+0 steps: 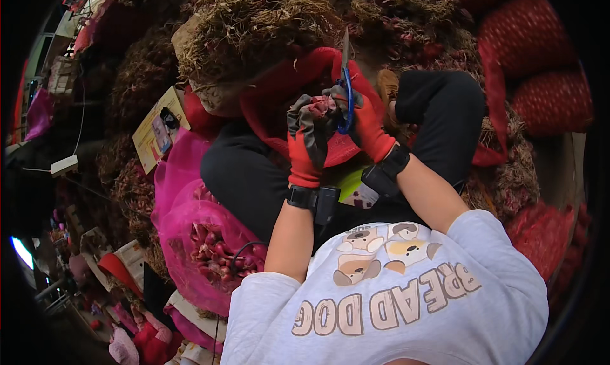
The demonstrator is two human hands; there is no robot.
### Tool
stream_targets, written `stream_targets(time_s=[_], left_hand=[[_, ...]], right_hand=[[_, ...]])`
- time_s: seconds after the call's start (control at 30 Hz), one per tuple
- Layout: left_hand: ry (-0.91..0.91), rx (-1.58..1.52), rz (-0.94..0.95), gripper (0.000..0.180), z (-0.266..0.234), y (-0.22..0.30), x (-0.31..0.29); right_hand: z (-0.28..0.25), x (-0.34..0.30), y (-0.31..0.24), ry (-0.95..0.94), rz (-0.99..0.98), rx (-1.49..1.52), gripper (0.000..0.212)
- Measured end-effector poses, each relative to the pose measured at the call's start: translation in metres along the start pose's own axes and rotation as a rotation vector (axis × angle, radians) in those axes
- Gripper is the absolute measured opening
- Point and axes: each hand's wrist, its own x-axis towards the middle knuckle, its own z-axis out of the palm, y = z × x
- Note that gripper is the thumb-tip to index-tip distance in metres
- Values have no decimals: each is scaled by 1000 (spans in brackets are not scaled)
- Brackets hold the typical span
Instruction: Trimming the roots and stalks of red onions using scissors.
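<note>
The left hand (307, 145) grips a shallot bunch (321, 107) touching the right hand's (368, 126) blue-handled scissors (345, 79), blades pointing away.

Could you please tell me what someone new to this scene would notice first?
At centre, two hands in red-and-grey work gloves: the left hand grips a small reddish bulb, and the right hand holds blue-handled scissors pointing up. Lower left, an open pink mesh sack of red shallots; above, a heap of dry straw-coloured roots.
</note>
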Motion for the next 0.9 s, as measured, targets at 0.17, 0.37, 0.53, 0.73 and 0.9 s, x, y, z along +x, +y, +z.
stream_targets(time_s=[0.17, 0.37, 0.53, 0.73, 0.9], left_hand=[[-59, 41, -45, 35, -7, -1, 1], [-62, -207, -157, 39, -7, 2, -1], [-18, -259, -206, 39, -17, -3, 1], [-5, -244, -213, 41, 1, 3, -2], [-140, 46, -131, 38, -11, -4, -2]], right_hand=[[-10, -3, -12, 40, 94, -214, 24], [-8, -8, -30, 3, 156, -344, 26], [-3, -10, -30, 10, 69, -360, 26], [1, -13, -44, -17, 164, -329, 28], [5, -15, -41, -128, 146, -383, 31]])
